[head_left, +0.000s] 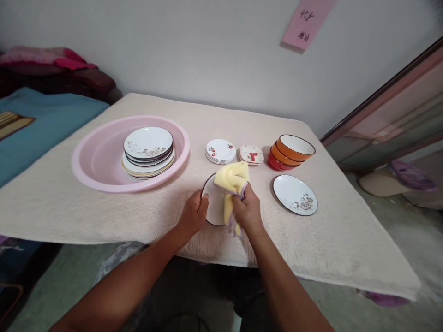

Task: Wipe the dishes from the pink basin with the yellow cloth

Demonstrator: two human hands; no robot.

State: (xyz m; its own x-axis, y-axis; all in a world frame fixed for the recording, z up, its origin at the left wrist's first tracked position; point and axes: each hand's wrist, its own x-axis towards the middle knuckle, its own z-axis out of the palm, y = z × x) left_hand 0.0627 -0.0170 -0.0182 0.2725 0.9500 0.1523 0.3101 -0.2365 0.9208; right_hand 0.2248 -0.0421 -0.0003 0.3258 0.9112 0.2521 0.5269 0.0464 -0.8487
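Observation:
My left hand (194, 210) grips the left edge of a white plate (213, 207) with a dark rim, thumb on its upper face. In my right hand (248, 207) is a bunched yellow cloth (232, 179) with purple edging, held over the plate's right side and hiding that part. Part of the cloth hangs down below my fingers. To the right lies another white plate (292, 191) with a grey flower print. Just beyond my hands sit a stack of small floral plates (220, 150) and some small square dishes (252, 155) with a red pattern.
A pink basin (93, 154) at the left holds a pile of plates (147, 140). Stacked orange and red bowls (289, 152) lean at the right back. A cream cloth covers the table (155, 216), which meets the wall behind. A pink note (306, 25) hangs there.

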